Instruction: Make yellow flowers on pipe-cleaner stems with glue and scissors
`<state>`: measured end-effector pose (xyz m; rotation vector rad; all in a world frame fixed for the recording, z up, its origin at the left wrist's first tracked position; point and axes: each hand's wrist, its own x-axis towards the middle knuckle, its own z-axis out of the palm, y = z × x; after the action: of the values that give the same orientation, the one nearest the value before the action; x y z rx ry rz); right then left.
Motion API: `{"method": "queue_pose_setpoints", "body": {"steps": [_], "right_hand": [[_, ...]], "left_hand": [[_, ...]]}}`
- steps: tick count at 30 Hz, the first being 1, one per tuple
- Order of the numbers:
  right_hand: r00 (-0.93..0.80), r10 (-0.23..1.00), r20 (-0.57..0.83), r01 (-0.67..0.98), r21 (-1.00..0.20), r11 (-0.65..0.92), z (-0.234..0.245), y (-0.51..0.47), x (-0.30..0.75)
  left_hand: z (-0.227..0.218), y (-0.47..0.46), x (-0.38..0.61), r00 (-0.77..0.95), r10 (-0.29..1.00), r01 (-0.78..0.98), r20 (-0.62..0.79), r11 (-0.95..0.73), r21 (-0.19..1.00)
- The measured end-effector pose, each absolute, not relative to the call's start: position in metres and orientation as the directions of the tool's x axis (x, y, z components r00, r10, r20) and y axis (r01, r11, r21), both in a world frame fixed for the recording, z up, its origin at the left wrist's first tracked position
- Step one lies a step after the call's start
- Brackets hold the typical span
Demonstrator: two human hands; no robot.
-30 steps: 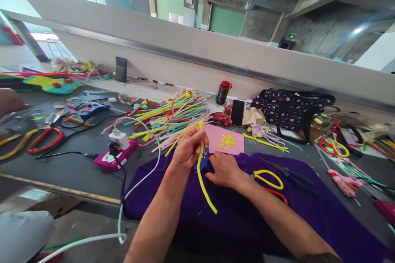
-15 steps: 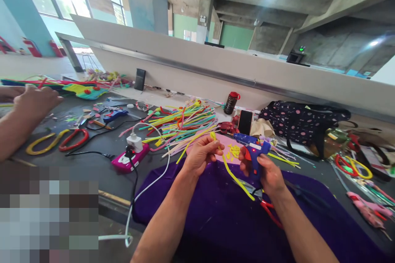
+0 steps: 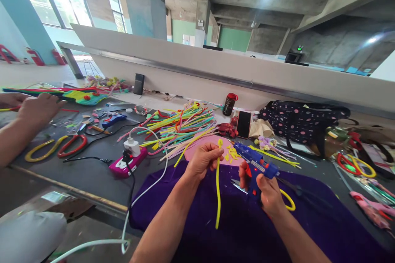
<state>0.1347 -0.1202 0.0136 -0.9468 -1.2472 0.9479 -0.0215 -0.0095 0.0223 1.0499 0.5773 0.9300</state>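
My left hand pinches a yellow pipe cleaner near its top, where a small yellow tuft stands above the fingertips and the long stem hangs down. In my right hand is a blue hot glue gun, gripped by its handle, its nozzle pointing up and left toward the yellow tuft but apart from it. Small yellow pieces lie on a pink mat just beyond my hands. Scissors rest on the purple cloth beneath the glue gun, partly hidden by my right hand.
A heap of coloured pipe cleaners lies beyond my left hand. To the left sits a magenta power strip with a white cable. A phone, a bottle and a patterned bag stand behind. Another person's hand works at far left.
The pipe cleaner's stem has swung from slanting rightward to hanging almost straight down. My right hand has shifted slightly down and right, with the glue gun tilting.
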Motion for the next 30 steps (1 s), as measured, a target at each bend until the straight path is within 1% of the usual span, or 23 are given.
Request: {"method": "queue_pose_setpoints", "body": {"steps": [4,15,19,24,27,30], "right_hand": [[0.084,0.945,0.316,-0.017,-0.948,0.319,0.016,-0.126,0.132],[0.1,0.941,0.324,-0.05,-0.943,0.33,0.014,-0.126,0.134],[0.114,0.923,0.367,-0.091,-0.922,0.377,0.012,-0.125,0.136],[0.11,0.934,0.341,-0.135,-0.925,0.354,0.011,-0.125,0.138],[0.105,0.939,0.326,-0.155,-0.928,0.34,0.007,-0.123,0.141],[0.099,0.945,0.311,-0.153,-0.934,0.323,0.004,-0.12,0.143]], "left_hand": [[0.025,-0.012,-0.021,0.487,0.873,-0.353,0.036,0.159,0.922],[0.026,-0.015,-0.022,0.558,0.827,-0.327,0.069,0.142,0.934],[0.027,-0.014,-0.025,0.597,0.801,-0.33,0.04,0.199,0.923],[0.029,-0.013,-0.029,0.626,0.78,-0.385,0.008,0.301,0.873],[0.029,-0.011,-0.029,0.63,0.776,-0.392,0.002,0.316,0.864],[0.028,-0.011,-0.028,0.62,0.784,-0.368,-0.011,0.304,0.879]]}}
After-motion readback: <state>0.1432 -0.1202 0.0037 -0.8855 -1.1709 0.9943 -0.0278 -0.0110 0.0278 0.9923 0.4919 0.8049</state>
